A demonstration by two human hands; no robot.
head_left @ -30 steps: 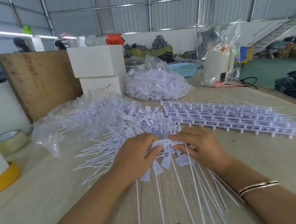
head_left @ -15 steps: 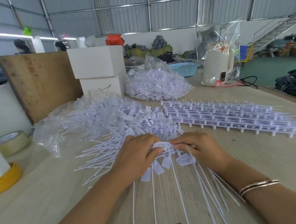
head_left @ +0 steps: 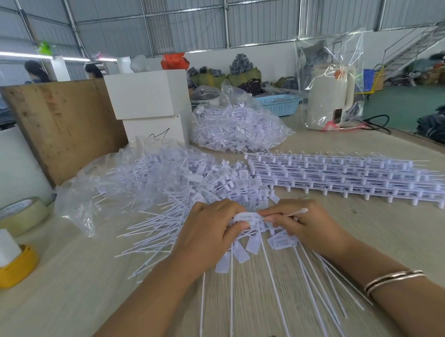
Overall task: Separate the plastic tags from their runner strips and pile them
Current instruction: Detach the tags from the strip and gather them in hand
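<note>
Head view: white plastic runner strip [head_left: 250, 218] lies left-right between both hands, tag tails pointing toward the wearer. Left hand [head_left: 211, 232] and right hand [head_left: 307, 224] each pinch it, equally near. Versus a second ago, hands closer together. Loose pile of separated white tags [head_left: 190, 187] just beyond strip.

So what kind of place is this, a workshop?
Probably a factory or warehouse packing floor: corrugated metal walls, a long worktable heaped with bagged plastic tags, and bundled goods stacked on the floor behind.
</note>
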